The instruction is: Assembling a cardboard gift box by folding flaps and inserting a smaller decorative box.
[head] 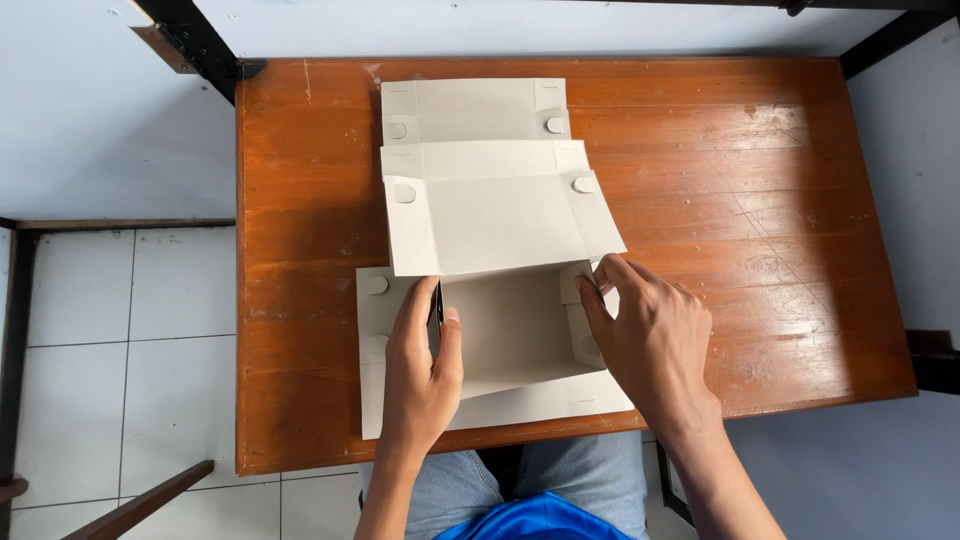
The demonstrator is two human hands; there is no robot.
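Note:
A grey cardboard box (505, 325), partly folded up, sits on the wooden table (740, 190) near its front edge. Its lid panel (495, 210) stands up and leans away from me. My left hand (420, 370) pinches the box's left side wall between thumb and fingers. My right hand (650, 335) grips the right side wall, fingertips at the small corner flap. A second flat cardboard blank (470, 108) lies behind the box, toward the far edge.
The table's right half is bare wood. White tiled floor (130, 350) shows to the left, with dark frame bars (195, 40) at the far corners. My jeans-clad legs and blue shirt (540, 520) appear below the front edge.

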